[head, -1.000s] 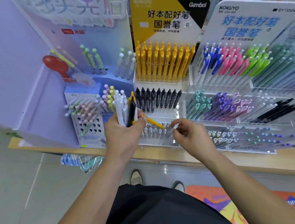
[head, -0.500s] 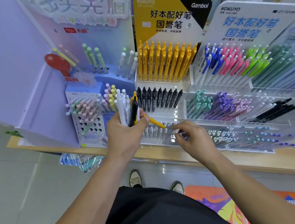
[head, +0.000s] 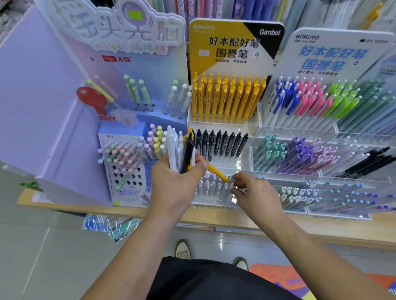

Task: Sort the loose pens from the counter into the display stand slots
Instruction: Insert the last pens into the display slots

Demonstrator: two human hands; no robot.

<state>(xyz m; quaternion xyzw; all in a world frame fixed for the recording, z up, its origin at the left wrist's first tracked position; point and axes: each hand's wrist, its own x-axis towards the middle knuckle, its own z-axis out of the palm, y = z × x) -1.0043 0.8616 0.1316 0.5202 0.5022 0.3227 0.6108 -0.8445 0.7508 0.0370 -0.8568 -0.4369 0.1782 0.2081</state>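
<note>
My left hand [head: 174, 182] grips a bundle of loose pens [head: 179, 149], white, black and yellow, held upright in front of the display stand [head: 224, 127]. One yellow pen [head: 215, 171] sticks out of the bundle down to the right. My right hand [head: 254, 195] is at the stand's lowest front row of white pens [head: 209, 185], fingers curled and pinching a white pen [head: 231, 179] there. Above that row stand black pens [head: 221, 143] and, higher, yellow pens [head: 225, 97].
To the right, clear acrylic tiers [head: 340, 148] carry teal, purple, pink, green and black pens. A purple stand [head: 125, 168] with pastel ball-topped pens is on the left. The wooden counter edge [head: 324, 231] runs below; plastic packets [head: 106, 224] hang beneath it.
My right hand has shifted slightly down and left along the front row of white pens, fingers curling in on one. My left hand keeps the bundle almost still.
</note>
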